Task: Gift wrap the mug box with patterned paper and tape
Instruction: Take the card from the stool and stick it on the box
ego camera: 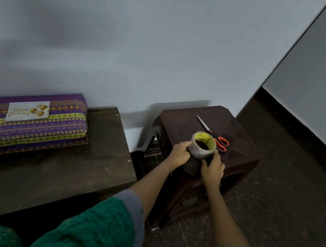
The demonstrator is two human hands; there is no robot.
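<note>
The box [25, 121], wrapped in purple, green and gold patterned paper with a white greeting card on top, lies on the dark wooden table [84, 166] at the left. A roll of clear tape [202, 145] with a yellow core stands tilted at the front of the brown plastic stool [238, 149]. My left hand [179, 154] grips the roll's left side. Against the roll's lower right side rests my right hand [213, 168], fingers on it. Red-handled scissors [214, 135] lie shut on the stool just behind the tape.
A pale wall runs close behind the table and stool. The dark speckled floor [284, 210] stretches to the right, bounded by a second wall with a black skirting. Green sleeves cover my arms low in the view.
</note>
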